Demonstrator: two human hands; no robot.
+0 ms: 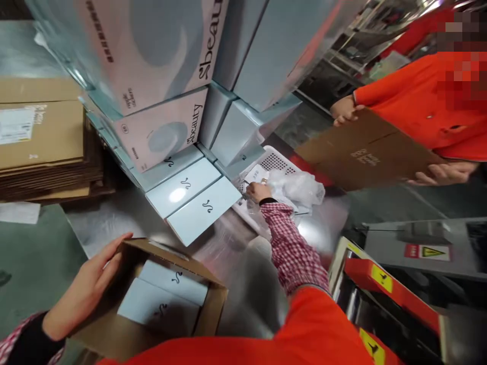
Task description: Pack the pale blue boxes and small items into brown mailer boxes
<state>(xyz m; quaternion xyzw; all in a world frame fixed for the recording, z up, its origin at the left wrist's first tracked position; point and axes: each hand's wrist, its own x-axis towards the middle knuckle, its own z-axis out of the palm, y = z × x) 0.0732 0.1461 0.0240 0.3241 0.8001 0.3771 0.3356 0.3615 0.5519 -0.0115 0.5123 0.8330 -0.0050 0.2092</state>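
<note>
My left hand grips the side wall of an open cardboard box near my body, its fingers at the rim. Two light-blue boxes with a black squiggle logo lie inside it. Further off, my right hand reaches into a white perforated plastic basket. Its fingers are closed, with a small dark bit at the tips that I cannot make out. Beside that hand in the basket are clear plastic bags and a white printed card.
Stacked light-blue boxes and taller printed boxes stand on the metal table. Flattened cartons are piled at left. A co-worker in orange holds a cardboard sheet. An orange-and-black machine stands at lower right.
</note>
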